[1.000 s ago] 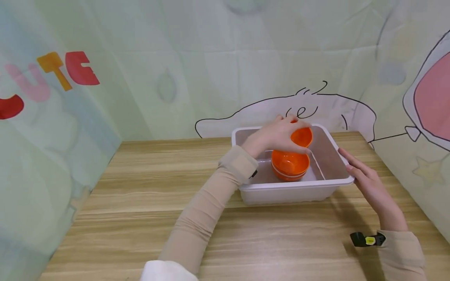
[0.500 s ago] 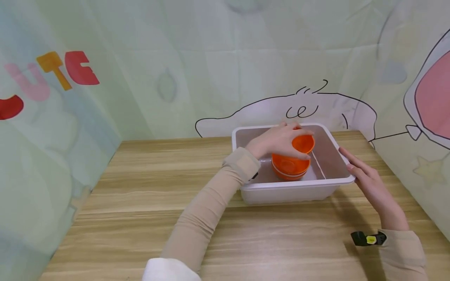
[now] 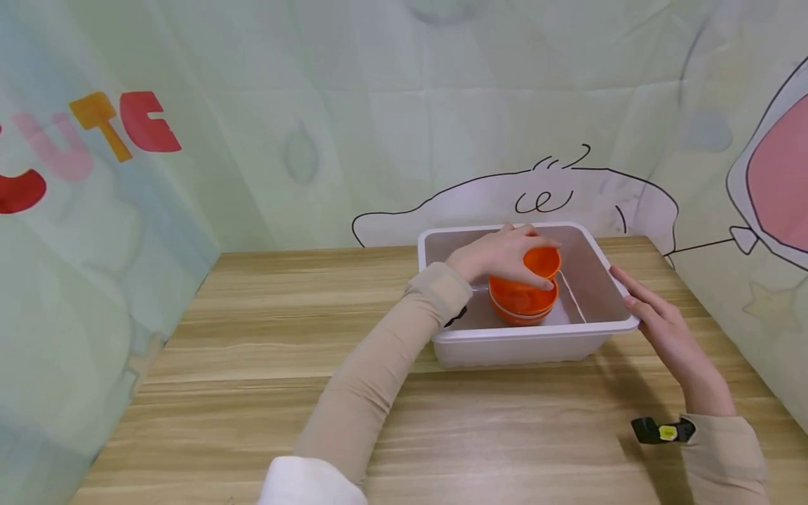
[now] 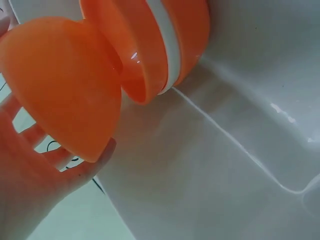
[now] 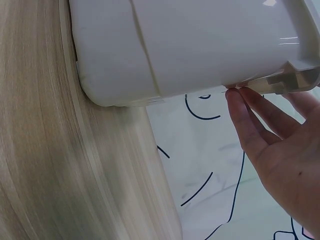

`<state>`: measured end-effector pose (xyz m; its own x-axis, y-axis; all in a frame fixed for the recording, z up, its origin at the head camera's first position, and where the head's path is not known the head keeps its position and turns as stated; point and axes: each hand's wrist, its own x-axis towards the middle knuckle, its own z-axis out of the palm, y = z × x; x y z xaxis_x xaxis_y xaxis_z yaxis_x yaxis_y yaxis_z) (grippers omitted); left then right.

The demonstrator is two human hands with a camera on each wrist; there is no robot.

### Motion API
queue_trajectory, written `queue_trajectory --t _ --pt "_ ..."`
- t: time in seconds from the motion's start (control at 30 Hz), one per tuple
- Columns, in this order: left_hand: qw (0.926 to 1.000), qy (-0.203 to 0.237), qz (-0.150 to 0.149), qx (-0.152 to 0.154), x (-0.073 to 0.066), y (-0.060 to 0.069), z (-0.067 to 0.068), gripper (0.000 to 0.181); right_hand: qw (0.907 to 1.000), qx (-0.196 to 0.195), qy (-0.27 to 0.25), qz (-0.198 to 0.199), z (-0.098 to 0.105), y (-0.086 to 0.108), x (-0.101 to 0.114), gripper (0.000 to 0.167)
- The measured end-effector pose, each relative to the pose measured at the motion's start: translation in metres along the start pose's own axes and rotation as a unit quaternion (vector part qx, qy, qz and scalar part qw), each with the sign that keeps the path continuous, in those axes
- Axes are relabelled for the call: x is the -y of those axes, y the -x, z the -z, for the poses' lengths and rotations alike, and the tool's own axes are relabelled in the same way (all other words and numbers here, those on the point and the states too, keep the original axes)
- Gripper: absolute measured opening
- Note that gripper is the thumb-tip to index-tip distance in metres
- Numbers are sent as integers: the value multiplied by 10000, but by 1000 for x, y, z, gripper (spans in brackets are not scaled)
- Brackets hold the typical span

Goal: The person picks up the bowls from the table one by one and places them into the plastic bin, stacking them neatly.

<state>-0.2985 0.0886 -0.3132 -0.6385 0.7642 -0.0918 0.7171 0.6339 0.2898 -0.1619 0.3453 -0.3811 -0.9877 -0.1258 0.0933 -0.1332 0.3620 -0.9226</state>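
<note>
A pale grey plastic tub [image 3: 517, 345] stands on the wood-grain table. Inside it is a stack of orange bowls [image 3: 522, 303], with a white band between two of them. My left hand [image 3: 505, 256] reaches into the tub and grips an orange bowl [image 4: 65, 85] by its rim, thumb on one side and fingers on the other. This bowl is tilted, beside and just above the stack, and appears to touch the top bowl's rim. The left palm hides part of both. On the tub's right side, my right hand [image 3: 669, 333] touches the outer rim with fairly straight fingers.
The table [image 3: 303, 337] extends left and in front of the tub. A printed cloth backdrop [image 3: 284, 126] hangs close behind and along both sides. A dark wrist strap buckle [image 3: 663, 430] sits by the right sleeve.
My left hand has lowered slightly with the held bowl, bringing it down closer to the stack. The right hand and the tub have stayed nearly in place.
</note>
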Motion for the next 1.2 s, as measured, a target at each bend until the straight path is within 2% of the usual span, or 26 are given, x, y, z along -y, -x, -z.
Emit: queue_trajectory --t 0.37,0.6,0.97,1.2 --pt "9994 136 85 297 2 -6 -6 72 9999 6 144 -33 1 0 -2 50" --pt "9988 -70 59 472 1 -9 -10 74 9991 0 384 -155 1 0 -3 50" --pt "9969 -426 85 656 -2 -11 -15 76 9992 12 372 -122 1 0 -2 50" --pt "9968 -375 63 697 -1 -13 -17 77 9994 2 333 -129 1 0 -2 50"
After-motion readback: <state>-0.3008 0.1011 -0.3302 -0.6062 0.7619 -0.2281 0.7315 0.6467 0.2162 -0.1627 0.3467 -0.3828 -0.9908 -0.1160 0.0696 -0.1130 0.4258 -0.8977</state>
